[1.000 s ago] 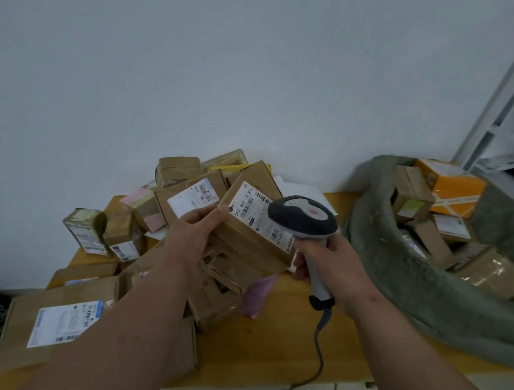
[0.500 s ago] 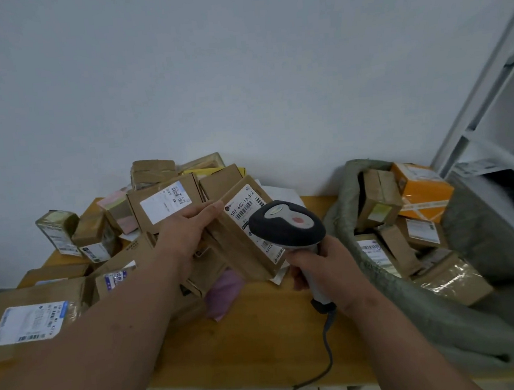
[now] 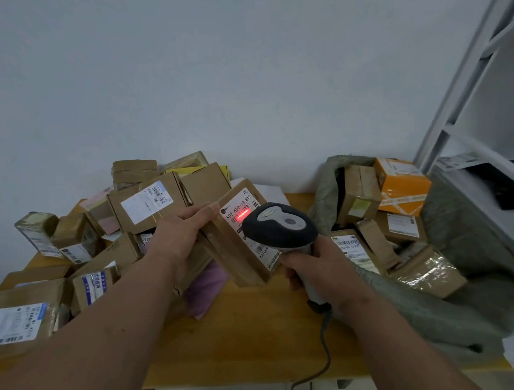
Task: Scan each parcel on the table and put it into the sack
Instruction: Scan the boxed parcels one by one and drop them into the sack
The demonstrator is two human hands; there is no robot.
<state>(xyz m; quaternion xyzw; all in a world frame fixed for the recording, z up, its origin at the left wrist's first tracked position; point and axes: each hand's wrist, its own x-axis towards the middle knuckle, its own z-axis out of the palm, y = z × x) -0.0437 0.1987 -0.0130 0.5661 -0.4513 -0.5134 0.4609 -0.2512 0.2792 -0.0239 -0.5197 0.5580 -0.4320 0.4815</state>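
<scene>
My left hand [image 3: 184, 232] grips a brown cardboard parcel [image 3: 236, 252] above the middle of the wooden table [image 3: 231, 346], its white label tilted toward me. My right hand [image 3: 312, 267] holds a grey and black barcode scanner [image 3: 278, 227] by its handle, head pointed at the label. A red scan line glows on the label's barcode. To the right lies the open grey-green sack [image 3: 420, 305] with several parcels inside, among them an orange box [image 3: 402, 185].
A heap of brown parcels [image 3: 144, 204] covers the table's left and back. A pink bag [image 3: 205, 289] lies under the held parcel. The scanner's cable [image 3: 326, 356] drops over the front edge. White shelving [image 3: 473, 88] stands at the right.
The scanner's head has closed in on the label and a red scan line now shows on the barcode. The view has shifted slightly right.
</scene>
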